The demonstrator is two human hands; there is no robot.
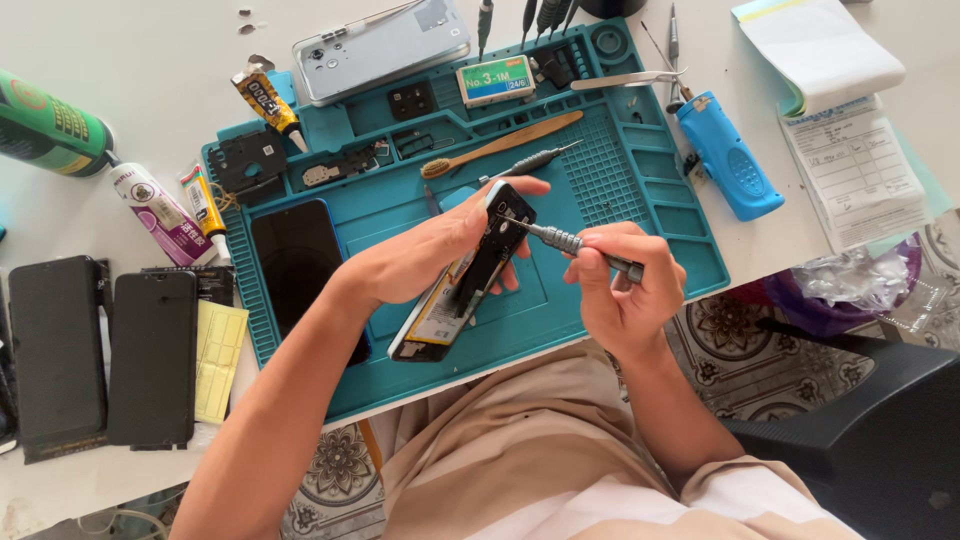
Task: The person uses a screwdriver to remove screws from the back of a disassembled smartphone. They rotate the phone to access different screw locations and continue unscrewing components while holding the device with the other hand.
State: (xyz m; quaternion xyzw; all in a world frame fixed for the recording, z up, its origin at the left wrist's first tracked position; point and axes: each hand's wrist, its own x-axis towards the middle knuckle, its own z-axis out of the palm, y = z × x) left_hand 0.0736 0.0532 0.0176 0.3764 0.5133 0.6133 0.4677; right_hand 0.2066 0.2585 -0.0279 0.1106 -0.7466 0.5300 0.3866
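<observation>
My left hand (425, 255) grips an opened phone (462, 282) with its back cover off, tilted above the teal repair mat (600, 260). My right hand (625, 285) pinches a small metal screwdriver (565, 241) whose tip touches the upper part of the phone, near the camera area. A removed black screen (298, 262) lies flat on the mat to the left of my left forearm.
A silver phone back (385, 45), a small parts box (495, 80), a wooden brush (500, 147), tweezers (625, 80), black phone parts and glue tubes (160, 212) sit on and around the mat. A blue tool (728, 155), papers (850, 170), two dark screens (150, 355) and a green can (50, 125) lie nearby.
</observation>
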